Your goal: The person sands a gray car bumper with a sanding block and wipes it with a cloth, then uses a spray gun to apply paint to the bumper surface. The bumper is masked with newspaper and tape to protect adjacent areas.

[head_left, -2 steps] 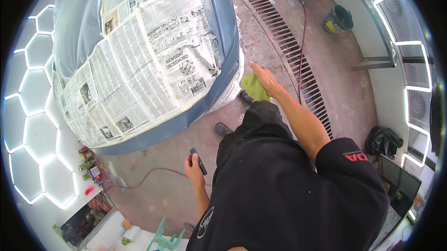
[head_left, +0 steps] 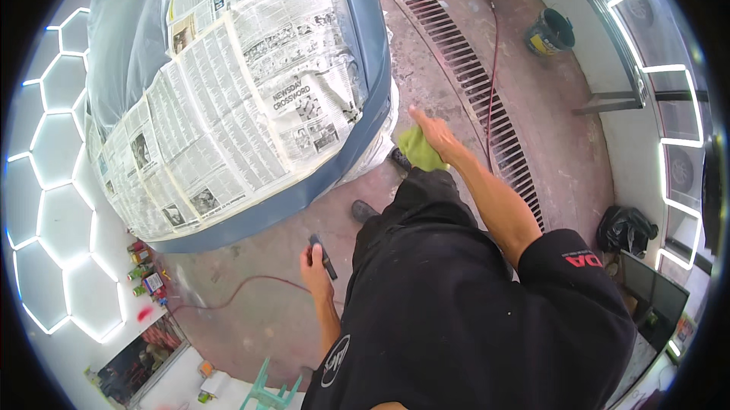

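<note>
My left hand (head_left: 312, 270) is closed on a narrow dark bar (head_left: 326, 259), low over the floor; what kind of tool it is I cannot make out. A light-green cloth (head_left: 420, 153) hangs from my right hand (head_left: 436, 136), its fingers partly hidden and bent over the fabric. That hand is off the right side of a vehicle body covered in newspaper (head_left: 236, 98) stuck down with tape. Along the covered part runs a bare grey-blue edge (head_left: 308, 195), and a gap shows between it and both hands.
A slotted floor drain (head_left: 456, 45) curves past on the right, with a red hose (head_left: 494, 68) across it. Further right are a black bucket (head_left: 552, 33) and a black bag (head_left: 625, 230). Cans (head_left: 140, 262) line the left wall; a green stool (head_left: 270, 389) stands below.
My right hand and the cloth have shifted slightly right and down. My left hand, with the dark bar, has risen a little in the picture.
</note>
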{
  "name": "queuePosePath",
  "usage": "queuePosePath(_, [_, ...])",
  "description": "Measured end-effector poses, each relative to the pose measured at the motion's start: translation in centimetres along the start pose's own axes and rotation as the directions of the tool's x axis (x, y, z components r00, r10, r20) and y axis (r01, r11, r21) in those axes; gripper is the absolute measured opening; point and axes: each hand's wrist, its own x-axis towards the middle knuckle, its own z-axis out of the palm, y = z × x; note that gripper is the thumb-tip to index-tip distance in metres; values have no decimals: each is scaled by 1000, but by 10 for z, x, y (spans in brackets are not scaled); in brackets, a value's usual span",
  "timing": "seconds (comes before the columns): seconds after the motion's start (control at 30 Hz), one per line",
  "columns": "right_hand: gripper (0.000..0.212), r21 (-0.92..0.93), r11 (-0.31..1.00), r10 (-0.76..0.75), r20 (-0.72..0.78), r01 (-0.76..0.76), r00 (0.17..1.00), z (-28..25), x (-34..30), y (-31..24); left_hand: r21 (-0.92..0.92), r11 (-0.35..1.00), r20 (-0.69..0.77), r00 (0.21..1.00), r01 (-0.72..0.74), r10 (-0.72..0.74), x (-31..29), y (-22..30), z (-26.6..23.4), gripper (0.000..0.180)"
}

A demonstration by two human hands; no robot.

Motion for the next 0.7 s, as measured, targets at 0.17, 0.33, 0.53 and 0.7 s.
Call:
queuePosePath(0.17, [52, -192, 958, -166, 233, 213, 958, 48, -88, 31, -272, 960, 351, 936, 63, 38, 38, 62, 30, 50])
queuePosePath(0.33, [68, -241, 928, -180, 376, 284, 909, 106, -166, 31, -137, 954, 617, 730, -266, 293, 58, 80, 68, 52])
queuePosePath(0.53, [50, 282, 953, -165, 191, 107, 968, 120, -175, 69, -177, 698, 665, 438, -694, 605, 28, 106, 99, 40])
queuePosePath(0.7, [45, 337, 930, -202, 130, 148, 971, 110, -203, 54, -368, 805, 610, 533, -465, 586, 24, 102, 115, 63])
